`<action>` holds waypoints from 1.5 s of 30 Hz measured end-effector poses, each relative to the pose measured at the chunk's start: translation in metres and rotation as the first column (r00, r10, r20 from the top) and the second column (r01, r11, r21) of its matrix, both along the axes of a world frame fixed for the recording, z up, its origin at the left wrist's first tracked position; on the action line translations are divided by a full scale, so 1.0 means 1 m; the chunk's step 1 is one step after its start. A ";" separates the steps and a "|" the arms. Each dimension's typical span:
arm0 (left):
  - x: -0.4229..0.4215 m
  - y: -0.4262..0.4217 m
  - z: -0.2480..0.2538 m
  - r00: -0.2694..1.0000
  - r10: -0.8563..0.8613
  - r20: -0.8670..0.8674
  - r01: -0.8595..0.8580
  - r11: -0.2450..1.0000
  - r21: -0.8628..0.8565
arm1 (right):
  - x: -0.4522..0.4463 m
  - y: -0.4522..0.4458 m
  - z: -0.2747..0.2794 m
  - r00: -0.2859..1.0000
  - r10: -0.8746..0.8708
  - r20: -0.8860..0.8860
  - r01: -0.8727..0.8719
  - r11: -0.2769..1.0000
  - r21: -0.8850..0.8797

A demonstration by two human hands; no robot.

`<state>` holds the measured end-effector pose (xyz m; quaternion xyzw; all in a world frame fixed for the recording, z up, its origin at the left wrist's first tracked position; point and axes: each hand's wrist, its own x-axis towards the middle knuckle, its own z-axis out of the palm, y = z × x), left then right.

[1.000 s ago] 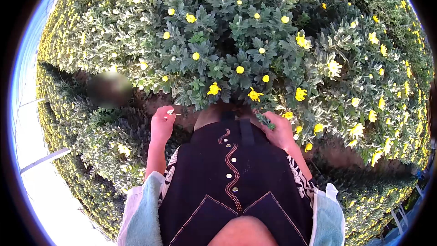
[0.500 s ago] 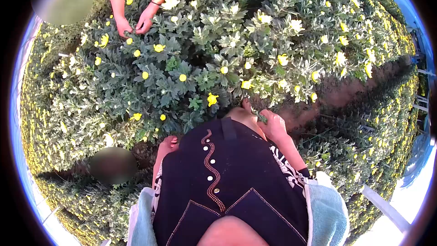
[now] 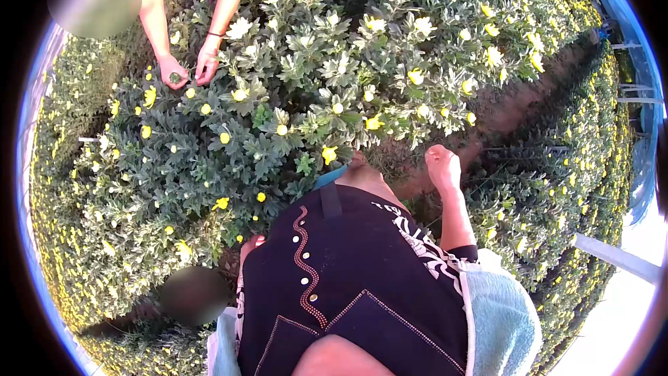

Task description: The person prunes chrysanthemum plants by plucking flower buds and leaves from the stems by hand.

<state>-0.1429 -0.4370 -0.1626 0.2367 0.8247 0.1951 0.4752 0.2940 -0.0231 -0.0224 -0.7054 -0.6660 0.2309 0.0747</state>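
Observation:
My right hand (image 3: 444,166) is raised over the bare soil strip to the right of my body. Its fingers are curled in, and no leaf or stem shows in them. My left hand (image 3: 253,244) is mostly hidden behind my dark top at the left; a small part shows beside the leaves, and its fingers cannot be made out. In front of me are leafy chrysanthemum plants (image 3: 229,146) with yellow blooms and pale buds. A yellow bloom (image 3: 329,155) stands just ahead of my body.
Across the bed at upper left, another person's hands (image 3: 186,73) are among the plants, with a bit of green in one. A soil path (image 3: 511,108) runs up to the right between plant rows. A pale post (image 3: 616,257) stands at right, and blue netting (image 3: 643,139) edges the field.
My right hand has moved up and right, away from my body; the green sprig at its fingers no longer shows. My left hand is more hidden. The other person's hands appear lower and further left.

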 end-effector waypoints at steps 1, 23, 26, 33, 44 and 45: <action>0.004 -0.001 -0.003 1.000 0.009 0.015 -0.008 1.000 -0.019 | 0.008 0.016 0.001 0.999 -0.037 0.029 0.035 0.998 0.051; 0.117 0.080 0.061 0.957 0.289 -0.036 -0.291 0.939 -0.186 | -0.002 0.260 -0.130 0.605 0.295 -0.740 -0.347 0.934 0.088; 0.135 0.085 0.065 0.944 0.327 -0.048 -0.330 0.924 -0.195 | -0.043 0.267 -0.104 0.619 0.288 -0.730 -0.461 0.886 -0.041; 0.174 0.088 0.069 0.919 0.391 -0.045 -0.391 0.895 -0.217 | -0.161 0.290 -0.113 0.453 0.183 -0.872 -0.379 0.925 -0.003; 0.254 0.061 0.070 0.827 0.560 -0.053 -0.556 0.798 -0.233 | -0.250 0.333 -0.134 0.176 0.074 -0.982 -0.530 0.848 -0.031; 0.261 0.060 0.070 0.815 0.577 -0.052 -0.572 0.786 -0.235 | -0.261 0.342 -0.153 0.229 0.252 -0.940 -0.509 0.854 0.105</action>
